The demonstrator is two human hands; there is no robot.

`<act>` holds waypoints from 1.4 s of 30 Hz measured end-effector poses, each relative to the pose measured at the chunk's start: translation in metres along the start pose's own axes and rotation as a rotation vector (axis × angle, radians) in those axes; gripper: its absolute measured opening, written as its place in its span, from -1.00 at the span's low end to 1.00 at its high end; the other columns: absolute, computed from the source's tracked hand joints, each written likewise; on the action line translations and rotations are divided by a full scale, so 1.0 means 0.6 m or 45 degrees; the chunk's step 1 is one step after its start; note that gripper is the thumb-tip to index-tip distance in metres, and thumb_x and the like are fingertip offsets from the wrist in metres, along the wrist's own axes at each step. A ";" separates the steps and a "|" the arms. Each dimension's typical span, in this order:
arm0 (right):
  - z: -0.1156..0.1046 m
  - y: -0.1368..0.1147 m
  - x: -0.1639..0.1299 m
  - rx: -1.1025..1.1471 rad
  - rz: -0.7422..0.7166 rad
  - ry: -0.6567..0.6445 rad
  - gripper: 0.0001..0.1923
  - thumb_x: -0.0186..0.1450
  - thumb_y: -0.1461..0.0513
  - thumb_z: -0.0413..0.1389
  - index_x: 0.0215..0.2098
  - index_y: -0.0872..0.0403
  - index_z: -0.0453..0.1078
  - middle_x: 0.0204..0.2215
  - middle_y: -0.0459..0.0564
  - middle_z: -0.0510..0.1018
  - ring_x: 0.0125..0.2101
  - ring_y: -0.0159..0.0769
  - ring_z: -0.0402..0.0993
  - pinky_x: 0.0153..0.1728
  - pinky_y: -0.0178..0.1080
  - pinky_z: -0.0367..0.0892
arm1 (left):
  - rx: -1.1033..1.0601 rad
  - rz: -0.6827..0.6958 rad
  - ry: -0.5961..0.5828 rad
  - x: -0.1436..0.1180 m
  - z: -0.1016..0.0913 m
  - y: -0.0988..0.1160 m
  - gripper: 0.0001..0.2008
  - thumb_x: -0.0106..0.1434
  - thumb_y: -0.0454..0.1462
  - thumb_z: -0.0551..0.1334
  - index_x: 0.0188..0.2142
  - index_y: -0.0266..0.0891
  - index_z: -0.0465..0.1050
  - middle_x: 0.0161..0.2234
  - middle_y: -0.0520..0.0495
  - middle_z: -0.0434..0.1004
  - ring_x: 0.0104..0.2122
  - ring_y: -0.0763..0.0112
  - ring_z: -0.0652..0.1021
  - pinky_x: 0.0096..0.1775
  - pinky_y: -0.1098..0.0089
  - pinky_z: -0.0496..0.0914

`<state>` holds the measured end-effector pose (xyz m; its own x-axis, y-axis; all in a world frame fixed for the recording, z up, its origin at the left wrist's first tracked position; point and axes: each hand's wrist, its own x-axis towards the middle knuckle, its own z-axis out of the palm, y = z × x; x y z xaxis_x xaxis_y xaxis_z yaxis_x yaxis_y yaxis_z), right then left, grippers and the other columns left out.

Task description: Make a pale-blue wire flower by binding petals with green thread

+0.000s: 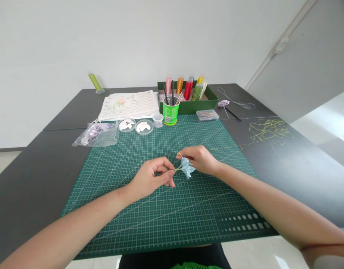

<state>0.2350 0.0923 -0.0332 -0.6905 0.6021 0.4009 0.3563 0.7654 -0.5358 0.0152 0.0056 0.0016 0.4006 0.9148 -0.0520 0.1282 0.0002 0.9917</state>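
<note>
Over the middle of the green cutting mat [138,224], both hands meet on a small pale blue fabric flower [186,167]. My left hand [151,178] pinches the flower's short yellow-green stem between thumb and fingers. My right hand [200,158] holds the petals from the right side, fingertips on the top of the bloom. The flower hovers just above the mat.
At the mat's far edge stand a green cup of sticks [171,111], two small dishes of white petals [135,125], a clear lidded box [207,115] and a green tray of thread spools [188,98]. A plastic bag [96,135] lies left, yellow-green thread scraps [268,130] right.
</note>
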 end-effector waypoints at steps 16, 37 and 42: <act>-0.003 -0.024 0.001 -0.119 -0.068 -0.079 -0.77 0.49 0.25 -0.03 -0.22 0.10 0.44 -0.46 -0.08 0.58 -0.51 -0.41 0.49 -0.44 -0.39 0.29 | 0.103 0.165 0.474 0.014 -0.037 -0.005 -0.84 0.34 -0.18 0.24 -0.31 -0.22 0.40 -0.54 0.02 0.63 -0.51 0.42 0.60 -0.37 0.40 0.48; -0.016 -0.077 -0.002 -0.158 -0.313 0.059 -0.74 0.51 0.26 -0.04 -0.23 0.15 0.45 -0.48 -0.06 0.59 -0.51 -0.43 0.50 -0.47 -0.38 0.34 | 0.289 -0.020 0.443 0.039 -0.040 -0.028 -0.86 0.29 -0.19 0.25 -0.35 -0.20 0.43 -0.53 0.02 0.64 -0.49 0.37 0.62 -0.36 0.40 0.44; -0.026 -0.078 0.000 -0.180 -0.373 0.220 -0.77 0.48 0.27 0.02 -0.30 0.14 0.45 -0.52 -0.08 0.57 -0.55 -0.45 0.46 -0.51 -0.38 0.28 | 0.315 -0.111 0.271 0.038 -0.025 -0.033 -0.86 0.29 -0.19 0.25 -0.35 -0.21 0.45 -0.49 0.01 0.67 -0.46 0.38 0.63 -0.39 0.44 0.41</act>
<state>0.2282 0.0599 0.0034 -0.6639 0.3728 0.6483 0.2511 0.9277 -0.2764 0.0079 0.0328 -0.0177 0.1829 0.9795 -0.0841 0.3806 0.0083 0.9247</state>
